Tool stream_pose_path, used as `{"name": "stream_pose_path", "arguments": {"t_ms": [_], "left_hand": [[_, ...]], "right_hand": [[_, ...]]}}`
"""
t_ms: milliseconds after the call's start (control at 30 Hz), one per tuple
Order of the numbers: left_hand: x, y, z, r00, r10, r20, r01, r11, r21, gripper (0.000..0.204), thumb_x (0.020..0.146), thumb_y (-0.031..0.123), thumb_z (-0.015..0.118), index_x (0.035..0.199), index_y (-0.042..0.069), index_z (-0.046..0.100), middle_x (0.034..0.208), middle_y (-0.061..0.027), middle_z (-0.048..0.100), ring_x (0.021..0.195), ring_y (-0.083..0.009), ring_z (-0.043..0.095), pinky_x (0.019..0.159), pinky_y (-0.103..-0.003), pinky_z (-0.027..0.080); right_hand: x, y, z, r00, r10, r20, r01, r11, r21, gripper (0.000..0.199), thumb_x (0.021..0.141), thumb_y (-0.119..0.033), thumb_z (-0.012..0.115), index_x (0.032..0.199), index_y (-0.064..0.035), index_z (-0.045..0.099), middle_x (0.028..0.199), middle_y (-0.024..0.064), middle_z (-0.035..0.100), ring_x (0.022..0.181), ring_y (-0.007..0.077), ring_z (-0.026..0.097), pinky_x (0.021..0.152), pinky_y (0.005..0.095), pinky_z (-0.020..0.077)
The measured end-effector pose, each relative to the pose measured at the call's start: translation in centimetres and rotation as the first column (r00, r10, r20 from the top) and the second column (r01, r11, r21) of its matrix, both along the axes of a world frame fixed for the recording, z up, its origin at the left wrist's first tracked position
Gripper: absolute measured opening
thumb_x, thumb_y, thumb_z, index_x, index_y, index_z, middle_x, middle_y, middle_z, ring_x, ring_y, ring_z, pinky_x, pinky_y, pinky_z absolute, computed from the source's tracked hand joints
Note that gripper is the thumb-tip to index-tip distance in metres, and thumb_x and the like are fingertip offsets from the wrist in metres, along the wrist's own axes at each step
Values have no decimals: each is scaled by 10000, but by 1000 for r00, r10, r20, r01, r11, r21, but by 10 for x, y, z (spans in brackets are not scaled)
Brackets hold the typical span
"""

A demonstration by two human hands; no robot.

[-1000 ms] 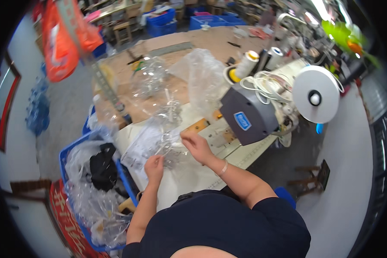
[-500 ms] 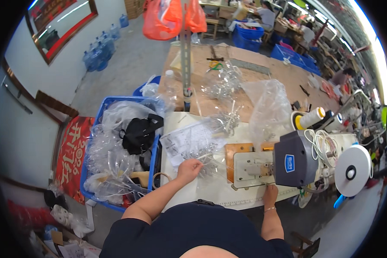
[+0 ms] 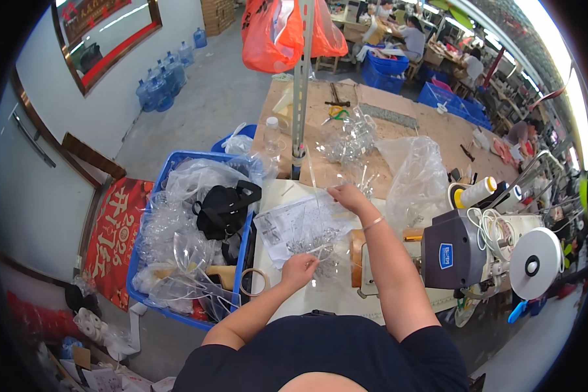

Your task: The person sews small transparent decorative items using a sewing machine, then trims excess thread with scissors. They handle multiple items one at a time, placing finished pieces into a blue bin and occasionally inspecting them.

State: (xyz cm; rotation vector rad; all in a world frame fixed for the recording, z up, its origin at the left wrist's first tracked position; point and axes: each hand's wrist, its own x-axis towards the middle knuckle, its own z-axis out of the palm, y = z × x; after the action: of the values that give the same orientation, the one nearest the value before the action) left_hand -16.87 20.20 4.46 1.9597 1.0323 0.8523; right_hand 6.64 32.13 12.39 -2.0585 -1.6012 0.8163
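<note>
My left hand (image 3: 299, 270) is closed in a pinch on a narrow white strip (image 3: 318, 249), above a pile of clear plastic pieces (image 3: 312, 242) with shiny bits. Farther off, my right hand (image 3: 348, 197) reaches over the table with its fingers drawn together. It is beside a printed paper sheet (image 3: 277, 225) and another bundle of clear pieces (image 3: 368, 178); what its fingertips hold, if anything, is too small to make out. To the right stands a sewing machine (image 3: 454, 248), its bed partly hidden behind my right forearm.
A blue crate (image 3: 151, 222) of clear plastic and a black bag stands at the left. A tape roll (image 3: 255, 282) lies beside it. Behind the sheet rises a metal post (image 3: 300, 98) with orange bags. A clear bag (image 3: 415, 166) and green-yellow scissors (image 3: 338, 114) lie on the table.
My right hand has moved from below the sewing machine's bed, forward and left over the table. My left hand stays by the plastic pile, still pinching. The whole view has shifted slightly.
</note>
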Motion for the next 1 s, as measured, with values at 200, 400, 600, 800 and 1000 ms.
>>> {"name": "stream_pose_path", "arguments": {"t_ms": [200, 400, 600, 800, 1000], "left_hand": [[-1, 3, -2, 1000, 4, 27, -5, 1000, 19, 121, 788, 200, 675, 784, 80, 671, 706, -77, 616, 666, -264, 595, 596, -366, 459], [-4, 0, 2, 1000, -8, -11, 8, 1000, 11, 102, 790, 187, 660, 779, 86, 654, 740, -73, 630, 709, -280, 606, 619, -385, 470], [-4, -9, -3, 998, 24, 64, -31, 993, 113, 120, 797, 195, 668, 764, 80, 660, 694, -84, 608, 669, -283, 594, 609, -375, 460], [0, -7, 1, 994, 99, 36, -88, 970, -228, 167, 789, 247, 670, 805, 82, 696, 771, -86, 664, 659, -236, 633, 597, -330, 483], [-6, 10, 6, 994, 54, -91, -88, 897, -433, 246, 783, 347, 658, 819, 108, 707, 755, -81, 681, 684, -234, 652, 626, -337, 487]], "right_hand": [[-27, 60, 24, 940, 182, 290, -77, 938, -338, 435, 827, -453, 560, 729, -70, 743, 721, 63, 706, 786, 257, 662, 794, 360, 502], [-19, 48, -6, 974, 151, 168, -143, 988, -60, 327, 811, -370, 616, 811, -66, 737, 635, 76, 672, 574, 204, 633, 606, 342, 503], [5, -115, -40, 886, -453, 104, 404, 861, 309, 262, 873, -240, 590, 987, -16, 667, 819, 184, 669, 761, 344, 647, 700, 388, 501], [38, -218, -130, 762, -529, 374, 411, 841, 351, 319, 871, -173, 586, 1158, -34, 574, 1076, 159, 565, 1020, 344, 550, 812, 397, 462], [-64, -181, -26, 984, 42, 175, -133, 825, 549, 288, 778, -8, 622, 1066, -26, 608, 967, 135, 596, 919, 312, 568, 798, 385, 474]]}}
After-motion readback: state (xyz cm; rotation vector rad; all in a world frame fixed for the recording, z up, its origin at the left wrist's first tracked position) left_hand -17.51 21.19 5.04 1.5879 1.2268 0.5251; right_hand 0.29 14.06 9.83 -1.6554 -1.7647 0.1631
